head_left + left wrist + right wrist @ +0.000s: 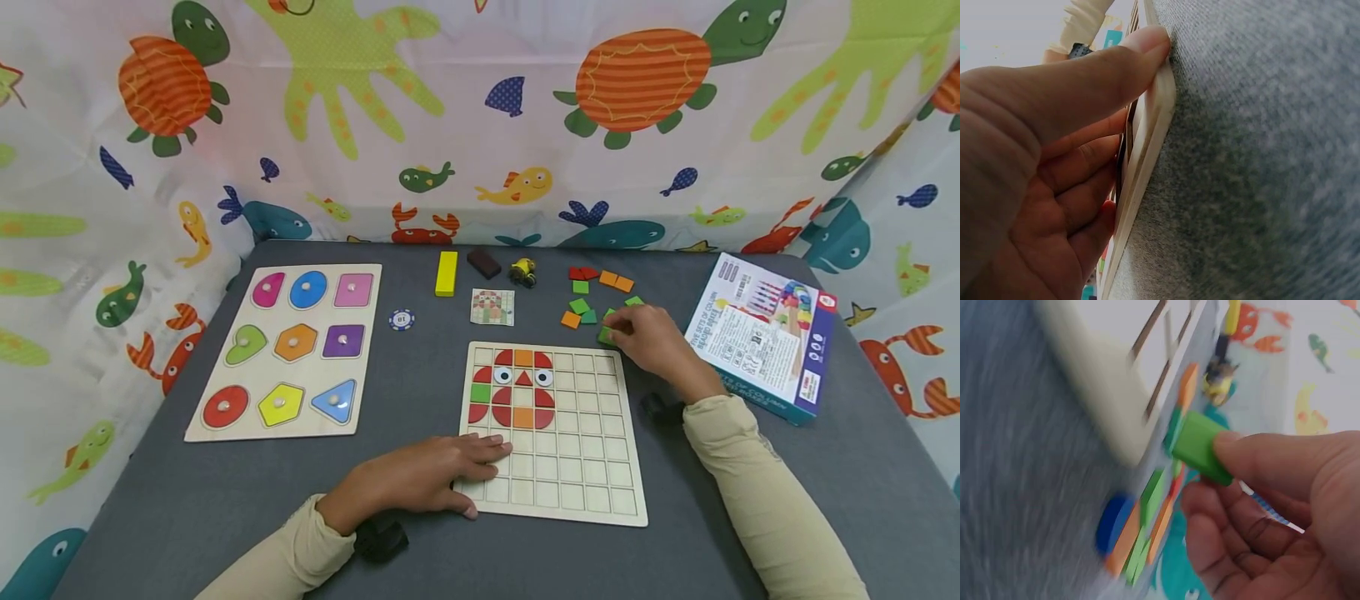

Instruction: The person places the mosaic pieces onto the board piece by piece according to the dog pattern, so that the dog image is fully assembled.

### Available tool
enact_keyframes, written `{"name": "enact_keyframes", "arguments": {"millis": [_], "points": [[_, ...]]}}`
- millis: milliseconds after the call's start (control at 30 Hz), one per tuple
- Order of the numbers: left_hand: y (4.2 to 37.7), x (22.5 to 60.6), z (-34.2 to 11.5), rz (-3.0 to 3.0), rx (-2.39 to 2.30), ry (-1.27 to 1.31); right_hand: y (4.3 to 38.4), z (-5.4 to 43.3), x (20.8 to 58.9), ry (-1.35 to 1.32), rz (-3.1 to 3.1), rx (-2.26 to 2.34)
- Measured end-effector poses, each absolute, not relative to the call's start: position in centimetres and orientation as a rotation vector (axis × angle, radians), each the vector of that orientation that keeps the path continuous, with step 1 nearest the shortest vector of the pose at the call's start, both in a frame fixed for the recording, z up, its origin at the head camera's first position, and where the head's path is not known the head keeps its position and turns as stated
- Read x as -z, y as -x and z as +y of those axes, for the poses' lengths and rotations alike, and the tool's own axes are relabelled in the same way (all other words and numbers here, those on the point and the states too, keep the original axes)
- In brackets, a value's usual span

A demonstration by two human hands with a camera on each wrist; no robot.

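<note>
A wooden grid board (597, 500) lies on the grey table, its upper left cells filled with red, orange, green and eye tiles that form a face-like pattern. My left hand (438, 473) rests on the board's lower left, fingers extended over the cells; the left wrist view shows its thumb (1147, 47) along the board's edge. Right of the board's top corner, my right hand (654, 343) pinches a green square tile (1196, 447) between thumb and fingers. Loose tiles lie beside that hand, among them an orange tile (571, 320) and a teal tile (588, 317).
At left lies a knobbed shape puzzle (197, 432). Behind the grid board are a pattern card (492, 307), poker chip (402, 320), yellow block (446, 274), dark brown block (484, 263) and small yellow-and-black toy (522, 272). A box (765, 333) stands near the right forearm.
</note>
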State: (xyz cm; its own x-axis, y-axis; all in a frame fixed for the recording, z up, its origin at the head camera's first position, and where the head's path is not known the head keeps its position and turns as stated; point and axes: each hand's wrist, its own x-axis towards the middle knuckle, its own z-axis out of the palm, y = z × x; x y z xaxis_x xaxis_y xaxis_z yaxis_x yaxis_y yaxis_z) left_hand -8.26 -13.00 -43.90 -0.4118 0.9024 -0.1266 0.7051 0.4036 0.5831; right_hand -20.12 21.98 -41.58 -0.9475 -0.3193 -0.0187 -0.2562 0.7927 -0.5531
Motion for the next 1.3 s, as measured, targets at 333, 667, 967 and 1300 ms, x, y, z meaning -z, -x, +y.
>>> {"name": "enact_keyframes", "arguments": {"millis": [333,667,967,1300], "points": [[8.3,43.8,-13.0,2.233,-0.621,-1.381,17.1,18.0,41.7,0.720,2.675,1.008],[8.4,43.9,-13.1,2.233,-0.616,-1.403,13.3,13.7,41.4,0.929,2.403,1.075],[8.6,43.7,-13.1,2.215,-0.640,-1.397,12.1,12.2,42.2,1.046,2.483,0.898],[8.6,43.7,-13.1,2.208,-0.631,-1.376,14.9,14.5,41.8,0.793,2.678,0.889]]}}
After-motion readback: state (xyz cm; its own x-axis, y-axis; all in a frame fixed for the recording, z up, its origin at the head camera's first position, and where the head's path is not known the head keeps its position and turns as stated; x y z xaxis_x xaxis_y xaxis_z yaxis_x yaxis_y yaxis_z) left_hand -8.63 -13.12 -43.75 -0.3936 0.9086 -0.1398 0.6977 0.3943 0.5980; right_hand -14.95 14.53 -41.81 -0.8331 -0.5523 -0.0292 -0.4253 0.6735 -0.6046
